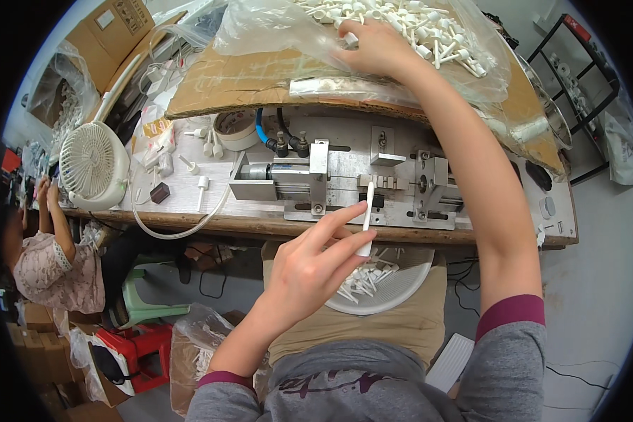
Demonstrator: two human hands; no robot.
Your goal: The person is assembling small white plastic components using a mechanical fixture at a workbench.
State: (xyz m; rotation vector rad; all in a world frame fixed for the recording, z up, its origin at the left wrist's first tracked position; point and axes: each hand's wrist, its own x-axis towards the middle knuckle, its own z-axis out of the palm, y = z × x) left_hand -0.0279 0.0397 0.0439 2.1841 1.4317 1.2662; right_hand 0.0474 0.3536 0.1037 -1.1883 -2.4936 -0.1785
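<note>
White plastic piece [367, 219] is pointing toward the metal block [392, 183], the left hand [308, 261] pinching its lower half between fingers, presumably leaving the tip unobstructed. The right hand [378, 48] is curling its fingers at the heaped white parts [432, 27]; whether they are gripping one cannot be told.

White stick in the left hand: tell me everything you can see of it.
The white stick looks like smooth plastic, slim toward its far tip and broader at the near end. The left hand pinches it between fingers and thumb, pointing away from the body. Its tip overlaps a small metal block in view; whether they touch is unclear.
</note>
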